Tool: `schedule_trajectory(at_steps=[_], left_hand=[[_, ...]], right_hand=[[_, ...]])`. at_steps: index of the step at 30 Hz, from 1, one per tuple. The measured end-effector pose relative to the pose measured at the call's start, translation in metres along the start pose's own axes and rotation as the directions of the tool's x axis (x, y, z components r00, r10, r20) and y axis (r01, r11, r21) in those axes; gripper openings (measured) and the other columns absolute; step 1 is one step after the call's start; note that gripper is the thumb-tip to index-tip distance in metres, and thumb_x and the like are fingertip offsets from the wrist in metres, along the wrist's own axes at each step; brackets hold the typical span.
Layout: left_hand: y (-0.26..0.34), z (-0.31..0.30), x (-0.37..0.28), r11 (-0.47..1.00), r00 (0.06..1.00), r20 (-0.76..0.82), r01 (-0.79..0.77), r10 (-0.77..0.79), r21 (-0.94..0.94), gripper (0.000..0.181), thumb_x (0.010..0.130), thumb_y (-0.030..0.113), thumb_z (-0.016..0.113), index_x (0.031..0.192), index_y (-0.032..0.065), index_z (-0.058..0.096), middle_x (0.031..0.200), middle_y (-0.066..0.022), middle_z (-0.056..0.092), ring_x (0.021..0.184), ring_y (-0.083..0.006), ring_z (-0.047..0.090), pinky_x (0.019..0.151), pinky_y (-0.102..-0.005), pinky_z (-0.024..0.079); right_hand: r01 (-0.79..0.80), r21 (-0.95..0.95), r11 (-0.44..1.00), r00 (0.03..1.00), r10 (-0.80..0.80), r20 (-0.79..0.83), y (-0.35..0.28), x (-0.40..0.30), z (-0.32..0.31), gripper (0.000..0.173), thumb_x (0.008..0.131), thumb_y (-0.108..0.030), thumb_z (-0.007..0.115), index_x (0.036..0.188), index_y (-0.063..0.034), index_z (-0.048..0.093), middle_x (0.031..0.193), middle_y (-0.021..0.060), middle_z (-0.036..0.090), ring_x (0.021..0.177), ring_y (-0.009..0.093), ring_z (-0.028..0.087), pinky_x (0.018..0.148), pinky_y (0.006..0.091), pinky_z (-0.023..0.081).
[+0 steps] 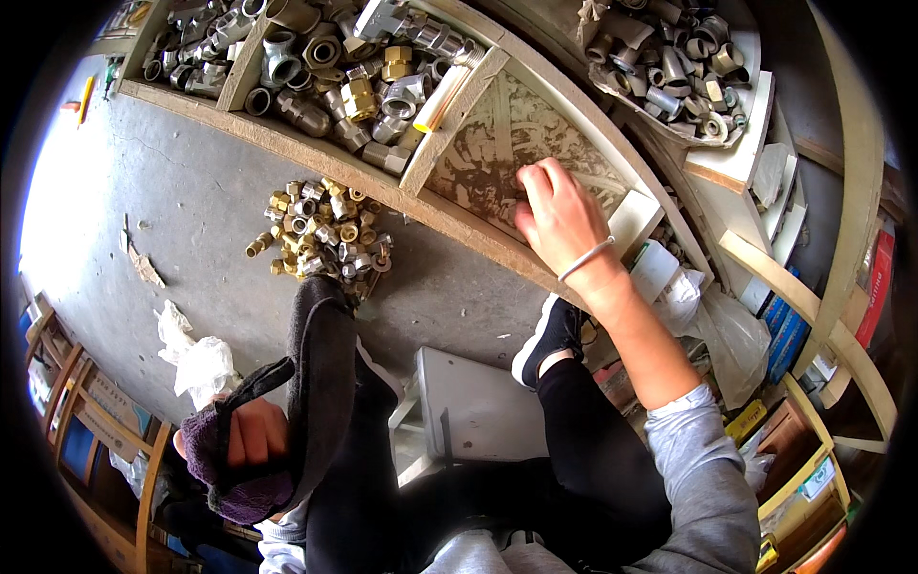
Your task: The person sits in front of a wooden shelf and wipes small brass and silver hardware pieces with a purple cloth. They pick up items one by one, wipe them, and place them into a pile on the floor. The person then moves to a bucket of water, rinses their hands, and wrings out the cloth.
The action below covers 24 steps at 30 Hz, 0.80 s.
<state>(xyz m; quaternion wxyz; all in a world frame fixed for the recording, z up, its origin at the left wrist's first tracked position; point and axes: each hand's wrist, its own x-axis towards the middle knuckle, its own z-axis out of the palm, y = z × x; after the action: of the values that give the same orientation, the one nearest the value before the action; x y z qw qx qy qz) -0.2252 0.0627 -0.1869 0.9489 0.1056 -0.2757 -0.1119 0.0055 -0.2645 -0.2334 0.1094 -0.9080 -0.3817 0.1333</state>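
My left hand (254,434) is closed on a dark cloth (319,359), which has purple fabric bunched about the fingers and a long dark part hanging over my leg. My right hand (563,204), with a metal bangle at the wrist, is over a dirt-marked compartment (495,136) of a wooden tray, its fingers curled close to the bottom; whether they hold anything is hidden. The compartment to its left holds metal pipe fittings (351,93) and brass nuts. A pile of small brass and chromed fittings (323,233) lies on the concrete floor below the tray's wooden edge (287,140).
A second container of worn fittings (667,72) stands at upper right. A grey stool (480,409) is between my legs. White plastic bags (204,366) lie on the floor at left. Wooden racks (147,488) and shelving flank me, with clear plastic film (731,344) at right.
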Motion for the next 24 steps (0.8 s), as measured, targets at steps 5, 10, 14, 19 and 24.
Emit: schedule_trajectory(at_steps=[5,10,14,19,24], left_hand=[[-0.002,0.005,-0.002,1.0,0.996,-0.085,-0.005,0.005,-0.003,0.048,0.099,0.037,0.03,0.056,0.0159,0.04,0.051,-0.0009,0.043,0.04,-0.0158,0.039,0.037,-0.0317,0.029],[-0.001,0.003,0.003,0.999,0.999,-0.028,-0.032,0.033,0.035,0.048,0.099,0.036,0.03,0.056,0.0164,0.039,0.05,-0.0004,0.042,0.038,-0.0146,0.038,0.035,-0.0314,0.028],[-0.008,0.012,-0.003,0.993,0.98,-0.161,-0.11,0.117,0.046,0.047,0.098,0.034,0.03,0.056,0.0165,0.038,0.049,-0.0006,0.042,0.038,-0.0138,0.037,0.034,-0.0312,0.026],[-0.006,0.013,-0.004,0.997,0.98,-0.186,-0.075,0.077,0.021,0.046,0.098,0.033,0.031,0.055,0.0168,0.037,0.048,-0.0004,0.041,0.037,-0.0134,0.036,0.034,-0.0309,0.025],[-0.006,0.017,0.003,0.997,0.966,-0.248,-0.071,0.078,0.037,0.044,0.097,0.031,0.032,0.056,0.017,0.037,0.047,0.0,0.04,0.036,-0.013,0.035,0.033,-0.0305,0.024]], right_hand=[[-0.042,0.01,0.999,0.998,0.043,-0.039,0.006,0.0,0.004,0.023,0.077,-0.002,0.064,0.096,0.0017,0.052,0.087,0.014,0.057,0.077,0.024,0.062,0.066,0.0332,0.055],[-0.353,0.455,0.818,0.908,0.416,-0.043,0.017,0.002,-0.019,0.01,0.085,-0.004,0.059,0.095,-0.0061,0.057,0.078,0.0096,0.062,0.066,0.024,0.062,0.06,0.0311,0.051],[-0.241,0.372,0.896,0.953,0.292,-0.085,0.022,-0.005,-0.027,0.009,0.087,-0.009,0.06,0.095,-0.0063,0.06,0.084,0.0104,0.062,0.076,0.028,0.062,0.067,0.0352,0.05],[-0.159,0.272,0.949,0.984,0.174,-0.033,0.01,-0.005,-0.013,0.023,0.084,-0.015,0.066,0.1,-0.0017,0.057,0.095,0.0133,0.059,0.082,0.026,0.062,0.074,0.0338,0.053],[-0.053,0.065,0.997,0.996,0.057,-0.067,0.005,-0.004,0.001,0.022,0.08,-0.012,0.068,0.096,-0.0017,0.057,0.092,0.0116,0.056,0.083,0.024,0.062,0.072,0.0346,0.055]])
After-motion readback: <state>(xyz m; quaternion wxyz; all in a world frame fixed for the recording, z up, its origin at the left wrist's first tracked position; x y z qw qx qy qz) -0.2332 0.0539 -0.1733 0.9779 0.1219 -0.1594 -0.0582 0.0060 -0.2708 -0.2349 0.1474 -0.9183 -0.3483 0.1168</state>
